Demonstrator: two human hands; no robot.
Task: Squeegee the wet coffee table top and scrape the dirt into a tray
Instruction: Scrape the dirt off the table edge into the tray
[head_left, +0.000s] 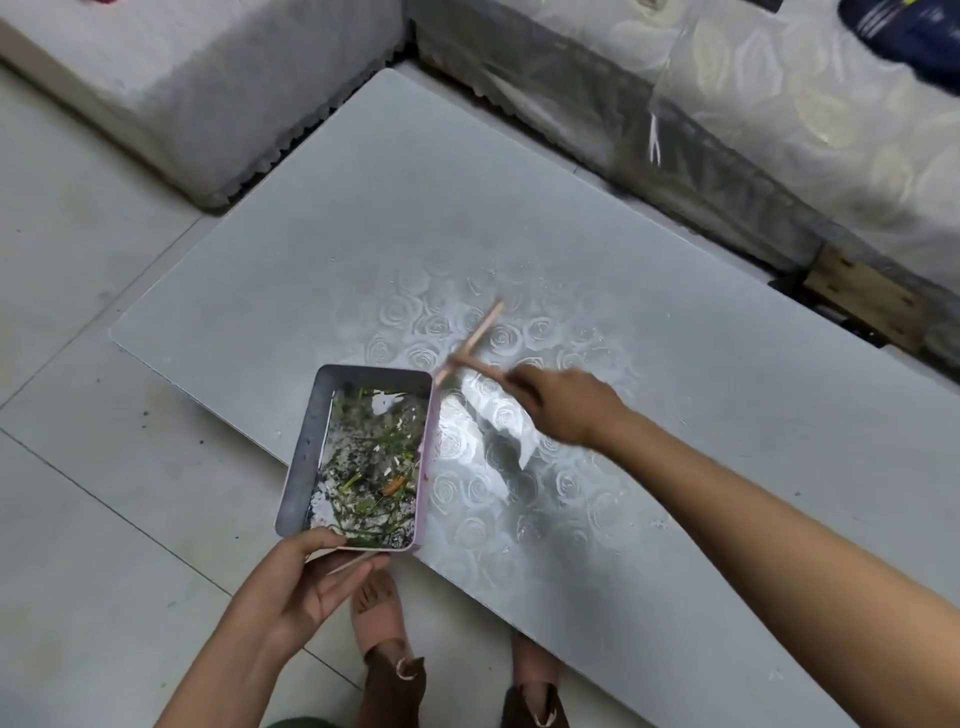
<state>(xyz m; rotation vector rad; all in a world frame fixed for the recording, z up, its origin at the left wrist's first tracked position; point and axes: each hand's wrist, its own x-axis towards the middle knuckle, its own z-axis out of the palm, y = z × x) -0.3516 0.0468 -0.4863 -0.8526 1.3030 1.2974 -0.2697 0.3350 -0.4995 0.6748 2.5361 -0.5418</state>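
Squeegee (475, 338), gripped by right hand (563, 410), should be drawn flat toward 8 o'clock into tray (305, 457) held by left hand (293, 587).

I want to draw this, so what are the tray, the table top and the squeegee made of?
Tray: probably thin metal, like a tin; dull grey walls, shiny floor under the dirt, pink outside. Table top: hard and glossy, maybe glass or coated board; it shines wet and shows a rose pattern. Squeegee: pinkish, likely plastic, but too blurred to be sure.
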